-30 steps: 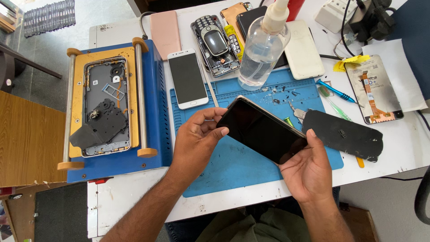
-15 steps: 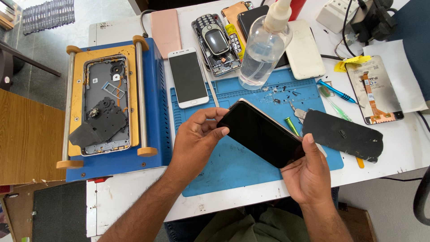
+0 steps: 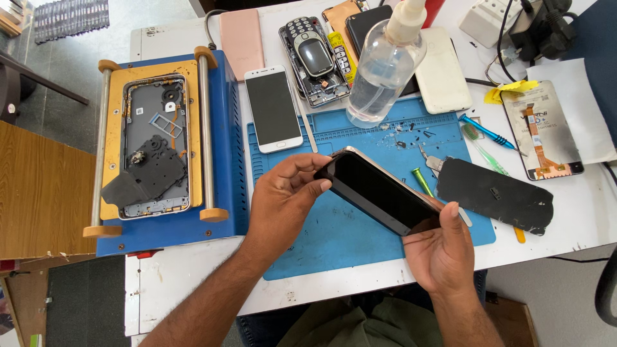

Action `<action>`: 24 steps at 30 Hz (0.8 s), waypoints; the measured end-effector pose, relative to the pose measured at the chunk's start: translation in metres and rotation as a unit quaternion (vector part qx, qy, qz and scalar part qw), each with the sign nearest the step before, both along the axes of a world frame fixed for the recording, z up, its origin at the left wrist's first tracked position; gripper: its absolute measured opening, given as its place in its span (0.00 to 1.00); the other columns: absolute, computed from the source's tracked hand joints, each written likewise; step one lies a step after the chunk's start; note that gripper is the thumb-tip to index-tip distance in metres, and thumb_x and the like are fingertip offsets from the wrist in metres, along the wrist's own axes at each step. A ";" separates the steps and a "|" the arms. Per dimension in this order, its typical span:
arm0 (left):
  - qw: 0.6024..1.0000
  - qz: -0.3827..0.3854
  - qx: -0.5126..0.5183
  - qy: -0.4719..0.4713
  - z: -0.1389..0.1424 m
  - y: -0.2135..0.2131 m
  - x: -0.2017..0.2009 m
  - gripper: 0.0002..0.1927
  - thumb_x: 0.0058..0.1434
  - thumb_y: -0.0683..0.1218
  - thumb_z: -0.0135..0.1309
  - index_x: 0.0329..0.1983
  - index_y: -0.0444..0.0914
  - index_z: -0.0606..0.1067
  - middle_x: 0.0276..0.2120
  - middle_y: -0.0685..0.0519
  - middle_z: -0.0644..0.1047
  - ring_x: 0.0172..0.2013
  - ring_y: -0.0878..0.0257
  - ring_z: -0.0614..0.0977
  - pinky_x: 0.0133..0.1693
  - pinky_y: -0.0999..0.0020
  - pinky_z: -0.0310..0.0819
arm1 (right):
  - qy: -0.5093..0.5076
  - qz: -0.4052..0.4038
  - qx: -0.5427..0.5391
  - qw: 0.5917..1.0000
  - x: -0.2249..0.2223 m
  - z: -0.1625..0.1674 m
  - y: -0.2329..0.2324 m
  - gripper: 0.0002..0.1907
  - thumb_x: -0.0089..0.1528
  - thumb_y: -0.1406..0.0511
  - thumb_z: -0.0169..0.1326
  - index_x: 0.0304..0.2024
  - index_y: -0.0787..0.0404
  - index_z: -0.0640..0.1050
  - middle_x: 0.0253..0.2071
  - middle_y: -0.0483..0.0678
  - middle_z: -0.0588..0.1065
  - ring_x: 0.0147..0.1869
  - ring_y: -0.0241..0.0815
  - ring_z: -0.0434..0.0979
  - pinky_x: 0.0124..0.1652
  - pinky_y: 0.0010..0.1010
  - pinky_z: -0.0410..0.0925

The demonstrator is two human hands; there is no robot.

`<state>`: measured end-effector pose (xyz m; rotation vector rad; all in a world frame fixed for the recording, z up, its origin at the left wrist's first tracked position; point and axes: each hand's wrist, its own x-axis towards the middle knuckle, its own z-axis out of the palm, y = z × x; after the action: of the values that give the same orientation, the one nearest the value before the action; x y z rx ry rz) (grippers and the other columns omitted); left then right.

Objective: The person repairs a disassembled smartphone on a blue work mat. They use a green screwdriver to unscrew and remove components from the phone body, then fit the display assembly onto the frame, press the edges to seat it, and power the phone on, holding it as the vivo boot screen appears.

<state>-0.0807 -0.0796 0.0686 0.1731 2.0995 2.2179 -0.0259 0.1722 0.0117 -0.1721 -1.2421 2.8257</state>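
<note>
Phone (image 3: 384, 191), dark-screened with a pale metal edge, held tilted above the blue work mat (image 3: 334, 238). We see the left hand (image 3: 283, 199) grasping its upper-left end, fingertips curled over the corner; the right hand (image 3: 440, 247) grasps the lower-right end, thumb laid along the edge. Both hands are closed on the same phone, which sits clear of the mat.

On the mat, behind the phone, we note small dark fragments near a clear plastic spray bottle (image 3: 384, 71) that stands upright at the mat's far edge. Just right of the phone lies a black, rough-edged panel (image 3: 495, 194), partly on the mat, with a green-handled tool (image 3: 421, 182) between the two.

Left of the mat we record a blue and yellow clamp machine (image 3: 215, 154) carrying an opened grey phone frame (image 3: 155, 144). A white phone (image 3: 273, 108) lies face up at the mat's upper-left corner, beside a thin metal strip. Farther back on the white table (image 3: 193, 283) we list a pink phone back (image 3: 243, 40), a stripped keypad phone (image 3: 313, 59) and a white case (image 3: 445, 77). At far right rests a display part with an orange ribbon (image 3: 541, 132), near a blue pen-like tool (image 3: 486, 131).
</note>
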 end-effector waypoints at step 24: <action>0.999 -0.010 0.028 0.038 0.003 -0.001 0.005 0.11 0.64 0.41 0.61 0.48 0.36 0.79 0.40 0.51 0.85 0.41 0.68 0.86 0.45 0.71 0.86 | -0.016 0.003 -0.030 0.999 -0.004 -0.003 0.003 0.28 0.72 0.53 0.53 0.56 0.76 0.75 0.58 0.63 0.77 0.68 0.51 0.74 0.71 0.45 0.62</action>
<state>-0.0753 -0.0805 0.0717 0.2848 2.0642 2.2944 -0.0295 0.1747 0.0087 -0.2190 -1.1674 2.8773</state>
